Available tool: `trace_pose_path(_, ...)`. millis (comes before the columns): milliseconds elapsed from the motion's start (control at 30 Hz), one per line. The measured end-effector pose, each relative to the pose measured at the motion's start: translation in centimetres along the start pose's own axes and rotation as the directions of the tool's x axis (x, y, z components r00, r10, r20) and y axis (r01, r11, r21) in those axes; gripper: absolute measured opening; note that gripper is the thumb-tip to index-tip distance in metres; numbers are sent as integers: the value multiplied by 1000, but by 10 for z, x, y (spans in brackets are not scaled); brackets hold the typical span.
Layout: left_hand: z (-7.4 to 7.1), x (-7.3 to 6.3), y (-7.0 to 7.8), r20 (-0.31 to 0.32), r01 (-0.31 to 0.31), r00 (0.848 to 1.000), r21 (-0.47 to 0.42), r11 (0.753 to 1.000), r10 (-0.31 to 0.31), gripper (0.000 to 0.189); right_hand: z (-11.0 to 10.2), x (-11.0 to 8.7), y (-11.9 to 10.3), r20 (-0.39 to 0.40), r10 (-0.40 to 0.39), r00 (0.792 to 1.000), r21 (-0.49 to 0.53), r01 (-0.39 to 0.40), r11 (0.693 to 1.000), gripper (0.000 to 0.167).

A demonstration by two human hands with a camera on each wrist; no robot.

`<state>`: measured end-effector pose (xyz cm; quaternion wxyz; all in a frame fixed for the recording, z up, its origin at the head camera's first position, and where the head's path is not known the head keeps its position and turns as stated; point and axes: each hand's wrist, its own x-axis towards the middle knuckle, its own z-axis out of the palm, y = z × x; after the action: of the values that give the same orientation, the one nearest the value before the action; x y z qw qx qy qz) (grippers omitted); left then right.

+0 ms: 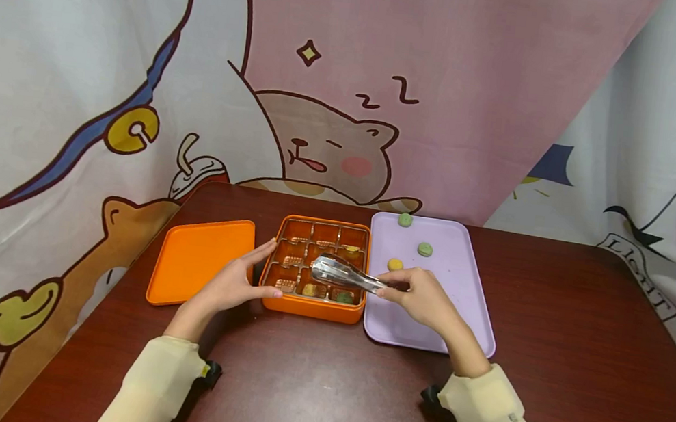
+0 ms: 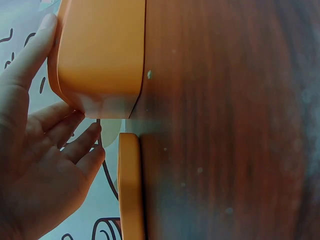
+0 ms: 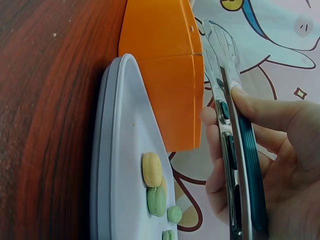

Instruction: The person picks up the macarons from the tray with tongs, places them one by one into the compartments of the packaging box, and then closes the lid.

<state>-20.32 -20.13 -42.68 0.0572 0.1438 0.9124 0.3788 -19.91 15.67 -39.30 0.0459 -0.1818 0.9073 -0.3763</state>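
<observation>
My right hand (image 1: 424,299) grips metal tongs (image 1: 344,273) with dark green handle grips (image 3: 252,175). Their tips are over the middle of an orange box (image 1: 312,308) with a clear divided insert; nothing shows between them. Macarons lie in some compartments: a yellow one (image 1: 351,249) at the back right, a yellowish one (image 1: 310,290) and a dark green one (image 1: 344,297) in the front row. At the box's left front corner my left hand (image 1: 233,282) rests, fingers fairly straight along the left side, thumb at the front rim.
Right of the box, a lilac tray (image 1: 444,318) bears several macarons, among them a yellow one (image 1: 395,264) and a green one (image 1: 425,249). An orange lid (image 1: 203,262) lies flat on the left. A printed curtain (image 1: 463,80) hangs behind the dark wooden table (image 1: 319,388).
</observation>
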Motion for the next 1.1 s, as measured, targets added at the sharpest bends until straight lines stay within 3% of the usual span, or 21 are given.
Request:
trace_pose_path(600,1,0,-2,-3,-7,1000,5,1000,7,99,-12,-6,10,-47,16,999,13,-16,1000,33)
trace_pose_path(1100,1,0,-1,-5,-6,1000,8,1000,6,98,-28,-15,21,-88,38,995,1,-38,999,32)
